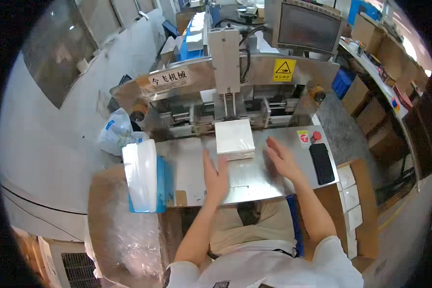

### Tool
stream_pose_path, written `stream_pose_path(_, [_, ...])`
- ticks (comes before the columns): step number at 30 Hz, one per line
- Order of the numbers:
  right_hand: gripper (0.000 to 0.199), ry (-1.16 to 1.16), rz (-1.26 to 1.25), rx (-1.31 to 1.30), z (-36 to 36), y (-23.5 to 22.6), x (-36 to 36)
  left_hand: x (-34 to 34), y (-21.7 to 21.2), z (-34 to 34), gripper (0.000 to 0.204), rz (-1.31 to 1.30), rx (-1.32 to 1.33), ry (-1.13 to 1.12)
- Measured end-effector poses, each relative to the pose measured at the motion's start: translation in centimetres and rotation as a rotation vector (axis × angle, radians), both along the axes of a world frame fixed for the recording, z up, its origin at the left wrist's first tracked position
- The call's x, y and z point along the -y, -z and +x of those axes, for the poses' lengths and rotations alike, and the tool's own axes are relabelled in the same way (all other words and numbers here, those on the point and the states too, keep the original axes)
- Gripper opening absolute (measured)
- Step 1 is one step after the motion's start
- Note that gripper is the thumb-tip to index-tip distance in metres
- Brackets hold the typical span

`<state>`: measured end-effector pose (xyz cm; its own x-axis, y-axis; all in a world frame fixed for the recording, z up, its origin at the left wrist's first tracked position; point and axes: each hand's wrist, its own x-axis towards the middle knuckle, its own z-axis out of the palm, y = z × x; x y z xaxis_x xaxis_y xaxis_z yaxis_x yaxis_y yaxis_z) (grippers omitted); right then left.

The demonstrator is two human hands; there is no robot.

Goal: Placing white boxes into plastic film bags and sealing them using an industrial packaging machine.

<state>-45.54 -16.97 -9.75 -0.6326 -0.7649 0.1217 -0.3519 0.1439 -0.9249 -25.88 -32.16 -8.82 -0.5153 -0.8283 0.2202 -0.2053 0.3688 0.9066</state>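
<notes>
On the metal worktop, at the mouth of a machine, lies a white, squarish stack (234, 136); its near side looks wrapped in shiny clear film. My left hand (216, 180) is by its near left corner, fingers stretched out and thumb apart. Whether that thumb touches the stack I cannot tell. To the right of the stack my right hand (284, 162) hovers with fingers extended, apart from it and holding nothing. A blue holder (163, 180) with a pile of glossy white plastic sleeves (140, 175) stands left of my left hand.
The machine (225, 62) rises behind the stack. A red button (316, 136) and a dark phone (322, 163) are on the worktop's right. Cardboard boxes flank me: one with crumpled clear film (134, 245), one with white packs (352, 197). A monitor (308, 31) stands behind.
</notes>
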Motion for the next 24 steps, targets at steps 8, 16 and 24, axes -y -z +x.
stream_pose_path(8, [0.07, 0.169, 0.11, -0.051, -0.2, 0.7, 7.9, 5.7, 0.9, -4.1, 0.073, 0.256, -0.043, 0.162])
stream_pose_path(16, [0.075, -0.004, -0.327, -0.003, 3.4, -2.5, 3.8, 3.1, -1.0, -0.4, 0.055, 0.641, -0.318, 0.328])
stream_pose_path(24, [0.075, -0.441, -0.163, -0.76, 8.6, -5.3, -3.7, 1.1, 0.7, 2.2, 0.108, 0.724, -0.096, 0.288])
